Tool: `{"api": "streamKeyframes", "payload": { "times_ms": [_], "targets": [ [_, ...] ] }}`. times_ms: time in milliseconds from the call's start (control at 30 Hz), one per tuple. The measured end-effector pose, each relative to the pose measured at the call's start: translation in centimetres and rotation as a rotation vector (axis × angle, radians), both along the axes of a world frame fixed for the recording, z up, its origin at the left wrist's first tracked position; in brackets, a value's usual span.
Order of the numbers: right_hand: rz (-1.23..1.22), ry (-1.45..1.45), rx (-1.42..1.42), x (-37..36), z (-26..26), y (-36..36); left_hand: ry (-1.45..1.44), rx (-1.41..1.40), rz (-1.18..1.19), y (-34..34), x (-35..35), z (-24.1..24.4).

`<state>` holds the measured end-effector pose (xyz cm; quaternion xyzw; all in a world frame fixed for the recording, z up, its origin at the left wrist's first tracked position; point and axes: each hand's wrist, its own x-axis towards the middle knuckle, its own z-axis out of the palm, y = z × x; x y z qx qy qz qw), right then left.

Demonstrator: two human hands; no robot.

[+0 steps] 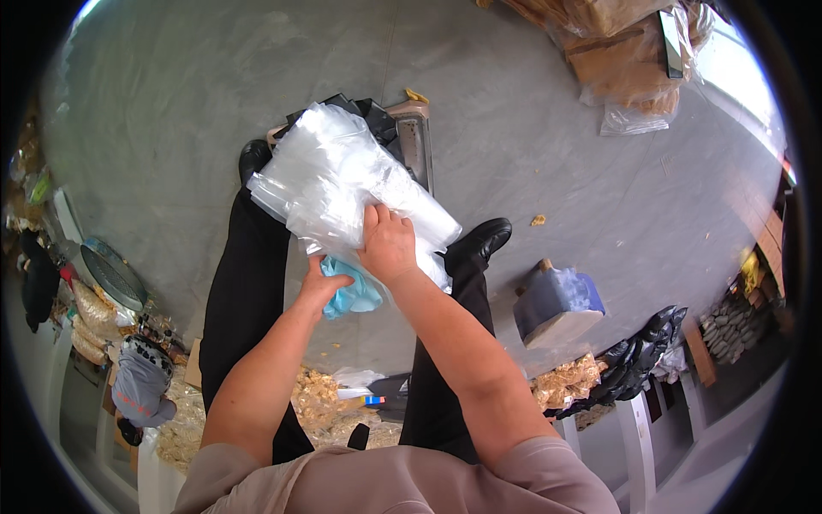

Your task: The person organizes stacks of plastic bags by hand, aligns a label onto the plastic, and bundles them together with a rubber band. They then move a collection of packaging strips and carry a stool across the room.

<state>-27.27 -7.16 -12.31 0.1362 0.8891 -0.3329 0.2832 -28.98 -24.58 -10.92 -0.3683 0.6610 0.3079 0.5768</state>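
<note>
A stack of clear plastic bags (pixel 347 173) lies in front of me over black plastic and a metal-framed platform (pixel 416 144) on the floor. My right hand (pixel 389 244) rests on the near part of the stack, its fingertips curled on the film; whether it pinches any film is hard to tell. My left hand (pixel 324 286), just left of it and nearer to me, holds crumpled light-blue plastic (pixel 353 292) between thumb and fingers, by the near edge of the clear bags.
Brown packages in clear plastic with a phone (pixel 671 45) lie at upper right. A blue-and-white stool-like object (pixel 557 305) stands right of my leg. A round sieve (pixel 113 274), filled bags (pixel 95 311) and a bending person (pixel 141 379) are at left. Black bags (pixel 632 353) lie lower right.
</note>
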Motion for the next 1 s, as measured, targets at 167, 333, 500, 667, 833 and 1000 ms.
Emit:
{"api": "streamKeyframes", "payload": {
  "times_ms": [167,333,500,667,833,1000],
  "targets": [
    [-0.453,0.297,-0.308,1.3,1.9,4.6,-0.074,0.136,0.156,-1.9,-0.4,-0.6],
    [-1.866,-0.770,-0.350,16.5,-8.5,5.5,-0.240,0.069,0.189,-1.9,-1.1,-2.4],
    [-1.925,-0.666,-0.853,18.1,-11.6,1.8,-0.388,0.000,0.214,-3.3,-1.3,-3.5],
    [-2.071,-0.639,-0.775,16.0,-11.4,2.1,-0.205,0.015,0.233,-2.7,-4.4,-3.2],
    [-1.852,-0.536,-0.995,3.6,-10.1,4.1,0.032,0.146,0.373,-3.3,-11.6,-4.2],
    [-1.698,-0.437,-1.057,-9.5,-9.5,5.6,0.081,0.328,0.505,-2.3,-23.3,-4.3]
  ]
}}
